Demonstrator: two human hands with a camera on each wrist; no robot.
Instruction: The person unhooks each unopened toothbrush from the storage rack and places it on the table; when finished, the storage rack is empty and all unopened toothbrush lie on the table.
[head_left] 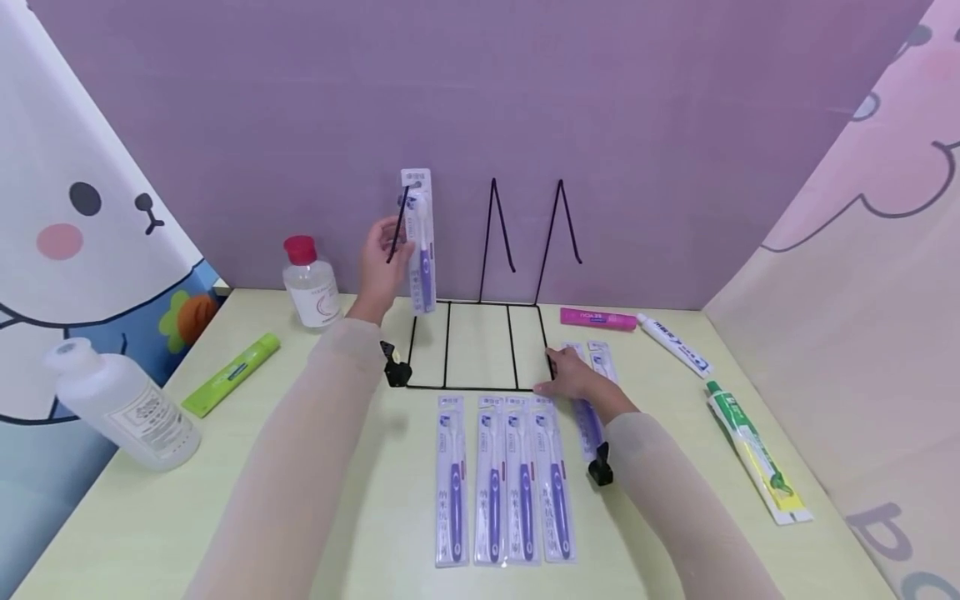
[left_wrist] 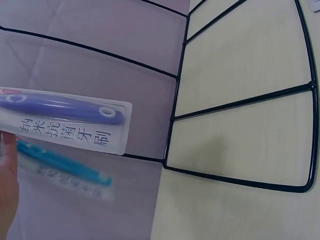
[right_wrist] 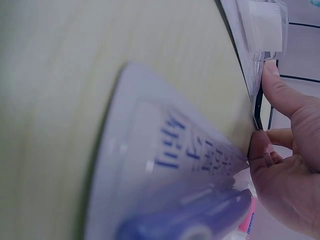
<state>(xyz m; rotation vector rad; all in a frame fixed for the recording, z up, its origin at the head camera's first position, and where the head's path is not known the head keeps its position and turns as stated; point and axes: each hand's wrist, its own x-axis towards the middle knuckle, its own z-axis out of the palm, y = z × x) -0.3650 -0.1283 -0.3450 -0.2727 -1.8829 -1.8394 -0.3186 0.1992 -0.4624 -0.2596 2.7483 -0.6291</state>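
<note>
My left hand (head_left: 380,268) holds a packaged toothbrush (head_left: 422,279) upright by its left edge. The card's top is at the left hook (head_left: 399,221) of a black wire rack (head_left: 480,388), and the hook passes in front of it. In the left wrist view the purple handle end of this pack (left_wrist: 75,117) shows, with a blurred teal-handled toothbrush pack (left_wrist: 65,162) behind it. My right hand (head_left: 573,379) pinches the rack's front right corner between thumb and fingers. Beneath that hand lie two more toothbrush packs (head_left: 602,360), partly covered.
Several purple toothbrush packs (head_left: 452,500) lie in a row before the rack. At left are a red-capped bottle (head_left: 313,292), a white bottle (head_left: 135,412) and a green tube (head_left: 231,375). A pink tube (head_left: 597,319), a white tube (head_left: 675,344) and a green-yellow toothpaste tube (head_left: 757,454) lie right.
</note>
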